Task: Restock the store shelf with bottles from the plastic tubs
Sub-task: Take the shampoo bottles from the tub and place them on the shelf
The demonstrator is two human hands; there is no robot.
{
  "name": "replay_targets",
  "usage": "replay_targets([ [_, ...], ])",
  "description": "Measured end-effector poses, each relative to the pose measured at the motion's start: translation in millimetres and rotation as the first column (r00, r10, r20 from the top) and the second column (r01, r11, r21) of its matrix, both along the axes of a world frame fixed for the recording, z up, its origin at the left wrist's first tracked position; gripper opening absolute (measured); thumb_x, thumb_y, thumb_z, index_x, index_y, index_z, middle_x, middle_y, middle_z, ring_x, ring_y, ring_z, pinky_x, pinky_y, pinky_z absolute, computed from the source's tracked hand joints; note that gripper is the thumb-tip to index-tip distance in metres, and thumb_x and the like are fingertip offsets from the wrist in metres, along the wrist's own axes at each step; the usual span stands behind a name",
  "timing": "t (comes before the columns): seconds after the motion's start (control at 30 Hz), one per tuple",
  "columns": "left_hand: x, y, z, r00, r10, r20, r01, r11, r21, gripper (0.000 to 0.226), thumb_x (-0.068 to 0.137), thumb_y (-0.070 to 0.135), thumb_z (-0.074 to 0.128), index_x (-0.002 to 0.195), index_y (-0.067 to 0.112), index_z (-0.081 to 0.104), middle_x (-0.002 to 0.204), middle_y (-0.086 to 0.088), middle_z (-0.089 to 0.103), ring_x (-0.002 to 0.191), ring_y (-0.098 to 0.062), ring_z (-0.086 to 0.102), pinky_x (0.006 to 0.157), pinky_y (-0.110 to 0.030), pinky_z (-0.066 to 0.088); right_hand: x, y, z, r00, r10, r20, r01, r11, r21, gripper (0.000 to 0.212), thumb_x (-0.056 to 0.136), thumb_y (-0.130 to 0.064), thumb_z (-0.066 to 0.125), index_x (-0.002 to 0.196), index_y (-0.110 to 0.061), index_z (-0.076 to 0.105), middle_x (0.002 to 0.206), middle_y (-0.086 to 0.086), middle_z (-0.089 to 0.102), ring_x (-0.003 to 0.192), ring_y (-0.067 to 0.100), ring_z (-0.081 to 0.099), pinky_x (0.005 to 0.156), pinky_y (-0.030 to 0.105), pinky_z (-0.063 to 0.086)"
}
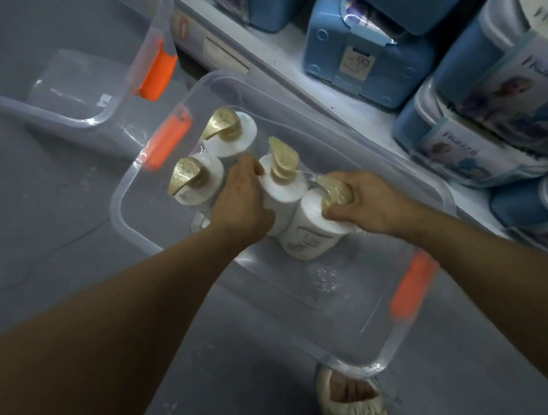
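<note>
A clear plastic tub [374, 358] with orange handles sits on the grey floor and holds several white pump bottles with gold tops. My left hand [243, 200] is wrapped around the body of one bottle [285, 186] in the middle of the tub. My right hand [366, 203] grips the gold pump of the nearest bottle [308, 234], which leans toward me. Two more bottles stand upright at the tub's far left end, one [235, 137] behind the other [196, 181].
A second clear tub [96, 114] with an orange handle stands at the upper left with no bottles in it. A low white shelf [350, 113] at the right carries blue plastic containers with labels. My feet in pale slippers [350, 404] are just below the tub.
</note>
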State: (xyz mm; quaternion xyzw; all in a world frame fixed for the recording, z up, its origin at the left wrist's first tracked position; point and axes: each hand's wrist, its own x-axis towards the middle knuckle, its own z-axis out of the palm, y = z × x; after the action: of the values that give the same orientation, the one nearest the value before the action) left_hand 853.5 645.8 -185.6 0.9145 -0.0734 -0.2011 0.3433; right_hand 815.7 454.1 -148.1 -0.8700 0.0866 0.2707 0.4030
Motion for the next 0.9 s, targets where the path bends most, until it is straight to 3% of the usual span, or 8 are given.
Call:
replay_targets([
  [0.07,0.6,3.7,-3.9,1.0,0.008,-0.017,-0.008,0.999,-0.037,0.065,0.07,0.003,0.072,0.123,0.009,0.035,0.122,-0.009,0.054,0.109,-0.031,0.055,0.088,-0.035,0.044,10.4,-8.0,2.6,0.994,0.106,-0.013,-0.107,0.994,-0.033,0.037,0.077,-0.007,0.072,0.11,-0.024,0.065,0.1,-0.001,0.067,0.093,0.016,0.061,0.083,0.026,0.048],
  [0.13,1.0,5.3,-7.8,0.999,-0.018,-0.051,0.017,0.999,-0.033,0.078,0.069,0.006,0.076,0.133,0.011,0.031,0.124,-0.005,0.054,0.116,-0.029,0.052,0.092,-0.028,0.038,15.4,-11.6,1.0,0.994,0.098,0.052,-0.097,0.995,-0.035,0.04,0.077,-0.005,0.071,0.112,-0.024,0.065,0.103,-0.001,0.067,0.096,0.016,0.061,0.089,0.033,0.05],
  [0.27,2.7,1.0,-17.2,0.987,0.036,-0.159,-0.053,0.993,-0.104,0.088,0.072,0.011,0.079,0.142,0.021,0.028,0.134,-0.003,0.051,0.123,-0.024,0.047,0.105,-0.039,0.039,1.1,-15.3,-17.2,0.97,-0.155,0.186,0.15,0.988,0.04,0.044,0.084,-0.018,0.067,0.125,-0.028,0.053,0.116,-0.005,0.06,0.107,0.015,0.057,0.094,0.033,0.047],
  [0.43,8.0,-6.5,-31.1,0.923,0.152,-0.354,-0.259,0.926,-0.276,0.088,0.068,0.007,0.081,0.14,0.022,0.032,0.135,0.0,0.049,0.125,-0.021,0.045,0.106,-0.043,0.039,-31.4,-17.0,-50.6,0.946,-0.292,0.141,0.264,0.946,0.19,0.08,0.076,-0.023,0.078,0.136,-0.04,0.028,0.126,-0.016,0.049,0.118,0.014,0.052,0.099,0.035,0.045],
  [0.57,10.4,1.1,-40.0,0.83,0.136,-0.541,-0.393,0.831,-0.394,0.089,0.064,0.009,0.084,0.139,0.018,0.037,0.132,-0.003,0.055,0.12,-0.022,0.052,0.104,-0.046,0.043,-25.4,-15.8,-64.8,0.902,-0.423,0.087,0.4,0.894,0.202,0.069,0.07,-0.027,0.083,0.119,-0.034,0.036,0.106,-0.019,0.054,0.106,0.012,0.057,0.091,0.031,0.049],
  [0.67,16.8,5.2,-41.1,0.784,0.064,-0.617,-0.426,0.779,-0.46,0.098,0.054,0.018,0.087,0.139,0.019,0.039,0.131,-0.003,0.057,0.119,-0.021,0.056,0.1,-0.045,0.047,-19.6,-11.4,-75.5,0.884,-0.467,0.026,0.449,0.863,0.231,0.074,0.062,-0.031,0.087,0.122,-0.022,0.045,0.11,-0.007,0.062,0.102,0.012,0.061,0.089,0.035,0.053],
  [0.77,21.2,2.9,-39.0,0.782,0.064,-0.62,-0.437,0.765,-0.473,0.097,0.052,0.015,0.089,0.136,0.014,0.041,0.126,-0.005,0.06,0.115,-0.022,0.058,0.099,-0.045,0.048,-17.5,-9.0,-80.9,0.853,-0.522,-0.008,0.501,0.814,0.294,0.074,0.064,-0.027,0.086,0.125,-0.017,0.045,0.115,-0.001,0.062,0.102,0.011,0.061,0.085,0.03,0.054],
  [0.9,19.9,2.0,-36.0,0.809,0.123,-0.574,-0.436,0.781,-0.447,0.089,0.05,0.017,0.087,0.128,0.014,0.044,0.122,-0.005,0.061,0.112,-0.021,0.059,0.099,-0.043,0.048,-15.1,-13.0,-82.9,0.858,-0.511,-0.061,0.5,0.799,0.333,0.079,0.061,-0.03,0.088,0.127,-0.014,0.048,0.115,0.003,0.065,0.104,0.018,0.064,0.089,0.039,0.054],
])
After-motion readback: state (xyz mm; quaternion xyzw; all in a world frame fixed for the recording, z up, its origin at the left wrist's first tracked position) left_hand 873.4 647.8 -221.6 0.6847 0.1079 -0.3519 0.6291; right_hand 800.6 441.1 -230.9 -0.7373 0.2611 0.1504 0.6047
